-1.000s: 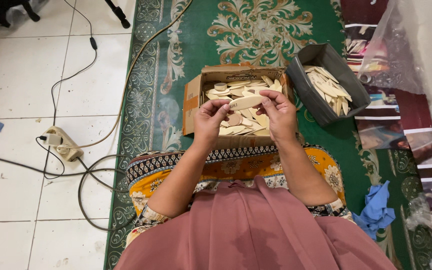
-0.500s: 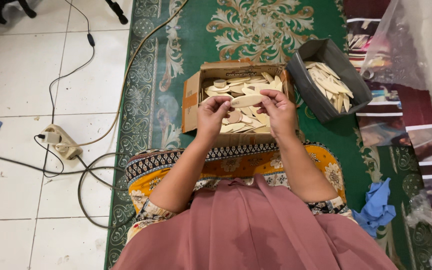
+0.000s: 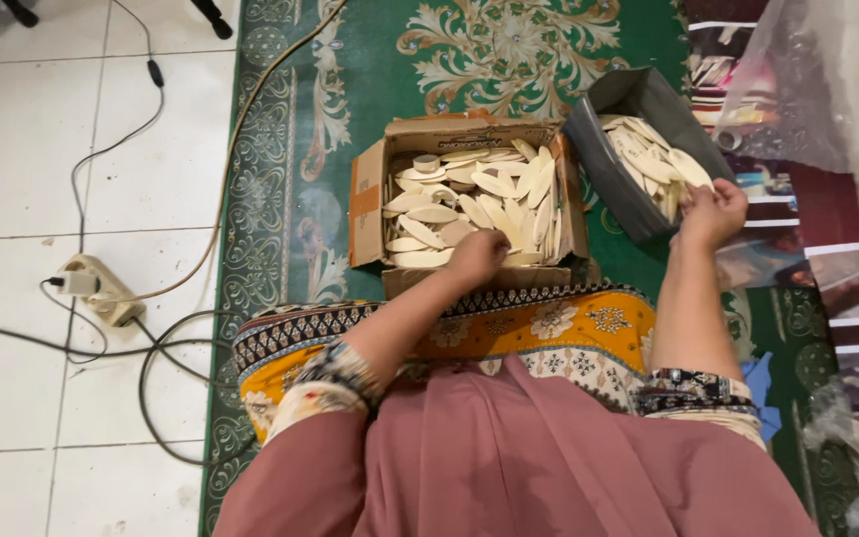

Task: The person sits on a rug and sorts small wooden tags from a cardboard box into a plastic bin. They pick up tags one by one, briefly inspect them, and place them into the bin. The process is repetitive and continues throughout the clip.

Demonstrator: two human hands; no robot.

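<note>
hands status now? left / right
Left hand: curled, fingers down among the pale oval pieces in the cardboard box; grip cannot be told.
Right hand: closed at the grey bin, contents hidden.

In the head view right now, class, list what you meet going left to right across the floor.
White power strip → cardboard box of pale oval pieces → left hand → grey bin → right hand → clear plastic bag.

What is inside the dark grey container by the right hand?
The grey container holds pale oval wooden pieces. The right hand covers its near end, and the lower layers and bottom are hidden.
</note>
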